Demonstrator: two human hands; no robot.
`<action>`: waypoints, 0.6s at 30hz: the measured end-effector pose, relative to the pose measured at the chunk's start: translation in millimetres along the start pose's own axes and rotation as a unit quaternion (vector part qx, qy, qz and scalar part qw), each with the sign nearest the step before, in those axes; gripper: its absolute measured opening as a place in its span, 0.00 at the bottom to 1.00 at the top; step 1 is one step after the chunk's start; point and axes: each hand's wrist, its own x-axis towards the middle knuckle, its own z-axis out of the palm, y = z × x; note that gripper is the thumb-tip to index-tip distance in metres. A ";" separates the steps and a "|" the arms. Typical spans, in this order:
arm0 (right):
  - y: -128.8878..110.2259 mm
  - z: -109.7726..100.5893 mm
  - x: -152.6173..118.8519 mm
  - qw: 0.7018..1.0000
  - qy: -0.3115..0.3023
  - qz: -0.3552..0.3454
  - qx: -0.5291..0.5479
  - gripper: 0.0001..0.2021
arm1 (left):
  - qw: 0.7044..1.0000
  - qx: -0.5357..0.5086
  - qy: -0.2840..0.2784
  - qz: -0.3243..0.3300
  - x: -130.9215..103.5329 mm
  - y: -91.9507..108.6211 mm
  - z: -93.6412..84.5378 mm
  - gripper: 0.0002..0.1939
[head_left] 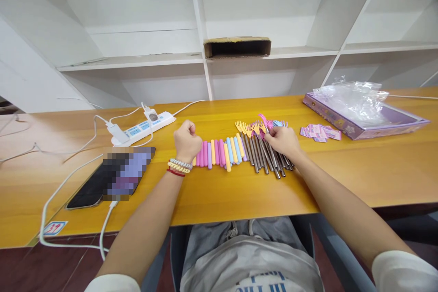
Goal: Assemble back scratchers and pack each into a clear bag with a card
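Note:
A row of pink, purple, yellow and blue sticks (222,153) lies across the middle of the table. At its left end is my left hand (187,142), its fingers curled closed; whether anything is inside is hidden. Right of the row lies a pile of metal rods with coloured hand-shaped ends (262,150), in yellow, pink and blue. My right hand (283,141) rests over the pile's right part, its fingers closed near a pink hand-shaped end; what exactly they pinch is too small to tell.
A purple tray (362,134) with clear plastic bags (356,98) stands at the right, beside small pink cards (320,132). A white power strip (143,128), cables and two phones (92,182) lie left. Behind are white shelves with a cardboard box (237,48).

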 end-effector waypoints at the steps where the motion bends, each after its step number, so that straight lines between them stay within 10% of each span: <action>1: -0.1 -0.1 0.0 1.000 -0.003 0.004 -0.002 0.15 | 1.000 -0.008 0.000 -0.009 -0.3 -1.4 1.7 0.09; 9: 0.0 0.3 0.6 1.000 0.001 -0.004 0.007 0.14 | 0.992 -0.110 -0.011 0.059 -5.8 -4.5 15.1 0.18; 18: 1.3 2.7 0.4 1.000 -0.002 -0.003 0.018 0.13 | 0.991 -0.124 -0.053 -0.014 -10.9 -1.3 13.8 0.22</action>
